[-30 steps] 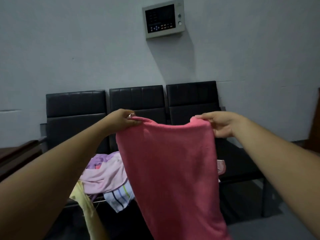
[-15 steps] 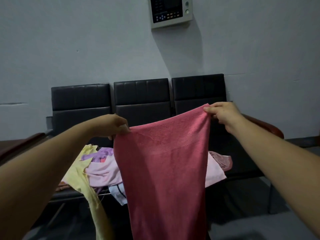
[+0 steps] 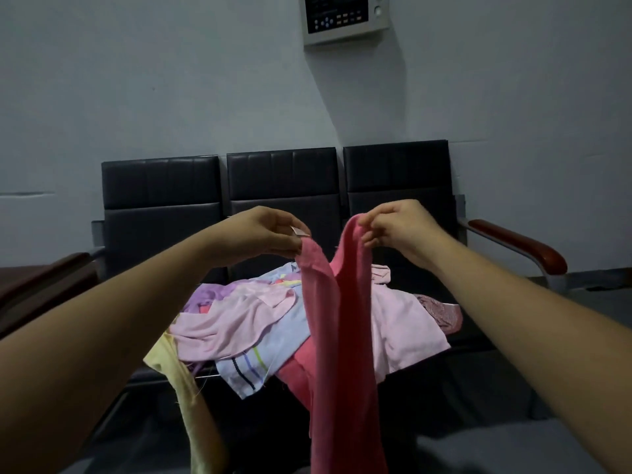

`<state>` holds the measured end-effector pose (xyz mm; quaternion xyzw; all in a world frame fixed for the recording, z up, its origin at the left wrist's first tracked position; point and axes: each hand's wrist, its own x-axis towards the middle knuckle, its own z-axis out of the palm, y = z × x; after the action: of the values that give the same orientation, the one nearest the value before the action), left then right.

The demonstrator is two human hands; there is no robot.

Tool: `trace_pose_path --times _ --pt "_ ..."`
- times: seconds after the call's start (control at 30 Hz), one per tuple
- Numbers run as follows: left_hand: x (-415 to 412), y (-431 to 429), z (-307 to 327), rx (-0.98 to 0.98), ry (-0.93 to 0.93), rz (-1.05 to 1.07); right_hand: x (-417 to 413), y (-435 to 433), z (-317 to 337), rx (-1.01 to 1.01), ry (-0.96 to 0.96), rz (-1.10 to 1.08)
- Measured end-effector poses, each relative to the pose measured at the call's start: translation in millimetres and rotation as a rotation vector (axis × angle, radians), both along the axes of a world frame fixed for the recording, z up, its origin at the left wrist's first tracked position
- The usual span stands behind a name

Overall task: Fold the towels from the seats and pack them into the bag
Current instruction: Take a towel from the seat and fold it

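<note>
The left hand (image 3: 263,234) pinches one top corner of the dark pink towel (image 3: 342,354) with its thumb and fingertips. The right hand (image 3: 400,230) pinches the other top corner the same way. Both hands are up in the air, near each other but not touching. Between them the top edge of the towel dips down in a V. The rest of the towel hangs down long and narrow, and its low end goes out of the bottom of the picture. Something small and pale shows at the left fingertips, but I cannot tell what it is.

Behind the hanging towel is a row of three black seats (image 3: 284,179). A heap of other towels lies across them. A pale pink towel (image 3: 239,323) is on top at the left side of the heap. Under it, a white towel with stripes (image 3: 249,366) hangs over the front edge. A purple towel (image 3: 208,295) peeks out at the back. A yellow towel (image 3: 181,381) hangs off the front, down toward the floor. To the right of the held towel lies a second pale pink towel (image 3: 407,326), with a dusty pink towel (image 3: 441,313) just beside it.

A red-brown armrest (image 3: 519,244) sits at the right end of the seats. Behind them is a grey wall (image 3: 136,80) with a white button panel (image 3: 345,22) high up on it.
</note>
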<state>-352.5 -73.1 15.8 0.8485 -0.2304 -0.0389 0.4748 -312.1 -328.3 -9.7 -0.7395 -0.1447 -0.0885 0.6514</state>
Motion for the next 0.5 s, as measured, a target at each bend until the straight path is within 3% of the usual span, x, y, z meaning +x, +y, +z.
trace_pose_path --times 0.1,0.2,0.27,0.4,0.5 --pt "1 -10 0 0.107 -0.135 0.084 -13 19 1 -0.171 -0.023 0.208" --pt "3 -15 -1 0.203 -0.251 0.167 -24 38 3 -0.56 -0.125 0.18" --pt "4 -16 -2 0.232 -0.273 0.193 -26 47 4 -0.661 -0.206 0.131" --pt "7 -6 -4 0.271 -0.218 0.181 -19 45 2 -0.542 -0.189 0.082" --pt "9 6 -14 0.504 -0.049 0.066 -14 36 -1 -0.343 -0.119 0.131"
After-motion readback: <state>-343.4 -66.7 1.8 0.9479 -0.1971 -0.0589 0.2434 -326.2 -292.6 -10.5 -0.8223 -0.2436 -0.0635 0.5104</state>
